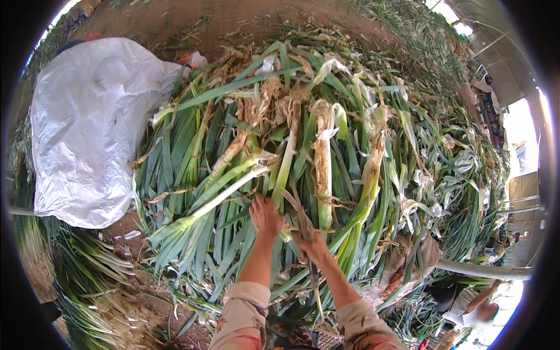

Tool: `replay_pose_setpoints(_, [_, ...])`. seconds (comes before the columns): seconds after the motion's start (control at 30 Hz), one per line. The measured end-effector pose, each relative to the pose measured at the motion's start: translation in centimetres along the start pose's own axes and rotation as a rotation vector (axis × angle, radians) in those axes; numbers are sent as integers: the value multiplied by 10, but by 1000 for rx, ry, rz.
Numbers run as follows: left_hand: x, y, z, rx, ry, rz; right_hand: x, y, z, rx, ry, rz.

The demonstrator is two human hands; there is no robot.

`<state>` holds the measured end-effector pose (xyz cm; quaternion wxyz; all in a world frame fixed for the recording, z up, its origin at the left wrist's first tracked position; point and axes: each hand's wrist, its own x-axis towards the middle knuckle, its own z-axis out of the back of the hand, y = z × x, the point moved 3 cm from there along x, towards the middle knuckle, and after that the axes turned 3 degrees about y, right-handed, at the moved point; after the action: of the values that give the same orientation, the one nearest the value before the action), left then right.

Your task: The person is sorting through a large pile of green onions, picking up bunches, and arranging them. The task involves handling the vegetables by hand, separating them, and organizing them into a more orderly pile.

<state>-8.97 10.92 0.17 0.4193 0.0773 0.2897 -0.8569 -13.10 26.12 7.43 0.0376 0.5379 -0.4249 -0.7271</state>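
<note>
A large heap of long green onions or leeks [175,148] lies before me, green leaves below and several pale stalks with brown, rooty ends on top. My left hand [266,216] rests on the leaves with bent fingers, beside the lower part of a pale green stalk [284,170]; whether it grips anything is unclear. Close to its right, my right hand [313,249] is closed around a long, thin brownish object [302,214], a withered stalk or a tool, which slants up towards the left. Further right lie thicker stalks with dirty brown skins [323,166].
White plastic sheeting [92,127] covers the upper left. More onions with pale roots [87,271] lie on the soil at lower left. Loose leaves and peelings [428,144] spread to the right. A metal pipe [485,269] and another person [470,308] are at lower right.
</note>
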Motion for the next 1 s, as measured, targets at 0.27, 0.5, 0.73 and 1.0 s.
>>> replay_pose_setpoints(0.27, [-119, 45, -11, 19, 65, -30, 10, -13, 13, -128, -188, 87])
replay_pose_setpoints(0.5, [-112, 79, -6, -133, 116, -100, -19, -77, -15, -395, -216, 185])
replay_pose_setpoints(0.73, [-27, 124, 56, -527, -314, -26, 35, 25, 13, 142, -111, 95])
replay_pose_setpoints(1.0, [94, 208, 63, -26, 201, 174, -100, -127, -55, 181, 36, -171])
